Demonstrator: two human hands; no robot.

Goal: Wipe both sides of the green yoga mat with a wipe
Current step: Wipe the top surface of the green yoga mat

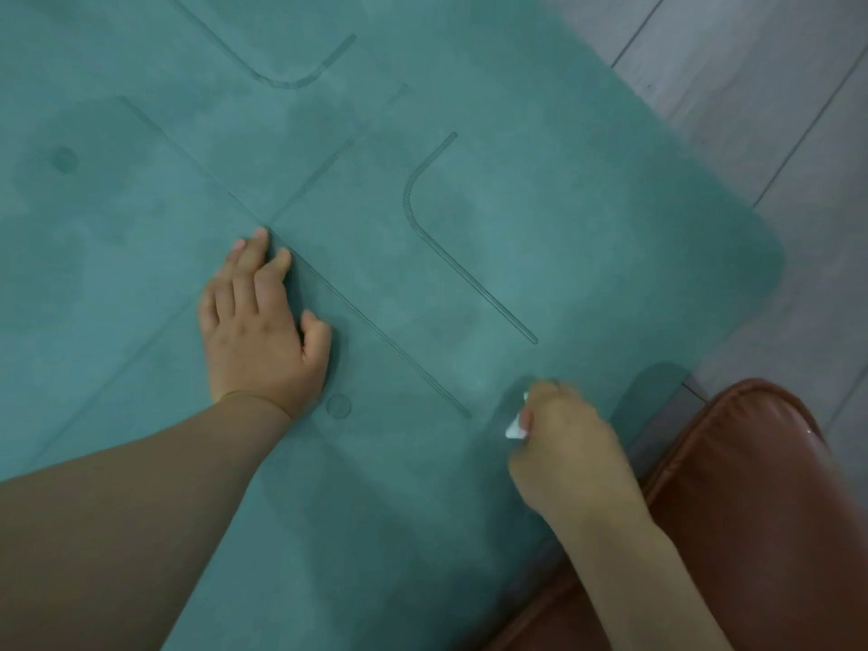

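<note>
My left forearm fills the near corner. Left hand (pixel 263 331) is pressed flat on the green yoga mat (pixel 469 204), fingers straight and together, thumb out to the side. Right hand (pixel 563 444) has its fingers curled round a white wipe (pixel 515 427), held down against the mat near its lower right edge. Mat lies spread on the grey floor (pixel 775 110). Brown leather cushion (pixel 751 509) is just beside my right wrist.
</note>
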